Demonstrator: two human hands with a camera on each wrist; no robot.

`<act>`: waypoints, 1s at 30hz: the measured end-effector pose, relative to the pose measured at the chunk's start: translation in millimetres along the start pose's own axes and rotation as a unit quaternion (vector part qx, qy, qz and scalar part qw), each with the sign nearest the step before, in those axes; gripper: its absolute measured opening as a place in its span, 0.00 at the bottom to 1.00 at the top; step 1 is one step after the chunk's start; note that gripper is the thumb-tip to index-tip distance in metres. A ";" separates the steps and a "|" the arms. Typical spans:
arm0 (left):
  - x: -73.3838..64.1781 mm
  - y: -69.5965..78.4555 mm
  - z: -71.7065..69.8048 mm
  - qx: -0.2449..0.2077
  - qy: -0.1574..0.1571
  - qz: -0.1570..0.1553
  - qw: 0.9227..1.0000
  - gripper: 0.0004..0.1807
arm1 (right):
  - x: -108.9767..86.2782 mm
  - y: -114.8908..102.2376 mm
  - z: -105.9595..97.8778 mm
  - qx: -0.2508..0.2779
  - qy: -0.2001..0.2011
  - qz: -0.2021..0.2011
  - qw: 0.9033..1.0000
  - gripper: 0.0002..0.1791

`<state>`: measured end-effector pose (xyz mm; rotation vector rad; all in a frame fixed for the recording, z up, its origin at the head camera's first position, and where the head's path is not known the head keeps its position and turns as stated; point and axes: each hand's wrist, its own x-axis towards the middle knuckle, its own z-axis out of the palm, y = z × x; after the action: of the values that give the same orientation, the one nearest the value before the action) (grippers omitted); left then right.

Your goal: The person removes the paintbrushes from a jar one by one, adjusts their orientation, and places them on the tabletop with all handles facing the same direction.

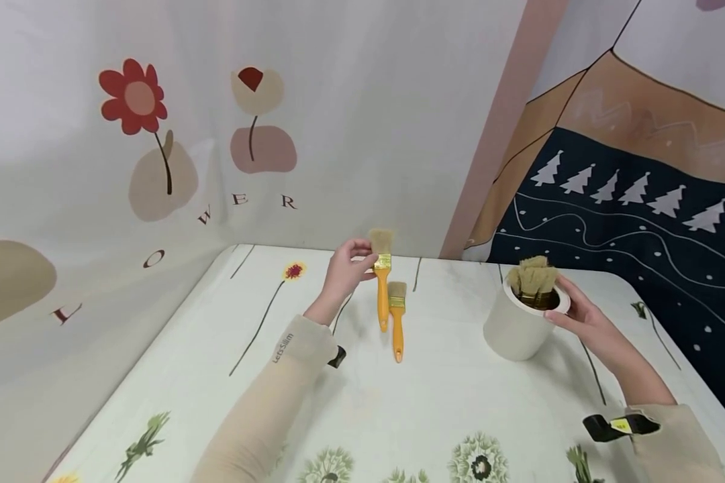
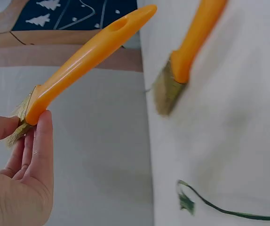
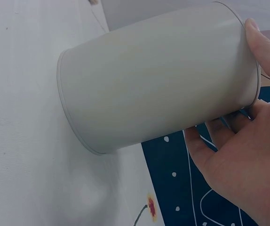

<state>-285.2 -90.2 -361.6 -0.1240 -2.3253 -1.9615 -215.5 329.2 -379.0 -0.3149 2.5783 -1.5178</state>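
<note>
My left hand pinches a paintbrush by its metal ferrule, bristles up and orange handle hanging down. In the left wrist view, thumb and fingertips hold the paintbrush from two sides. A second orange-handled paintbrush lies on the table just beside it, bristles pointing away. My right hand grips the rim of a white cylindrical container, thumb at the near side and fingers round the far side. Paintbrushes stand bristles up in the container, their handles hidden inside. The container leans slightly in the head view.
A white flower-printed cloth covers the table. Behind it hangs a pale curtain with flower prints and letters. At the right is a dark blue cloth with white trees.
</note>
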 end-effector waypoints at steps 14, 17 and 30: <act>8.1 -44.0 -7.4 0.066 -0.039 -0.121 0.990 0.17 | 0.6 3.0 -0.7 0.008 0.001 -0.010 1.000 0.44; 7.8 -50.7 -6.4 0.078 -0.049 -0.148 0.985 0.17 | 0.6 2.8 -0.4 0.009 0.001 -0.014 1.000 0.45; 3.4 -65.0 -7.8 0.123 -0.081 -0.215 0.965 0.19 | -0.1 1.6 -1.7 0.015 -0.002 -0.012 1.000 0.45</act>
<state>-296.6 -108.9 -423.5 0.2737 -2.8814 -1.8583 -215.9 331.4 -379.6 -0.3464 2.5542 -1.5610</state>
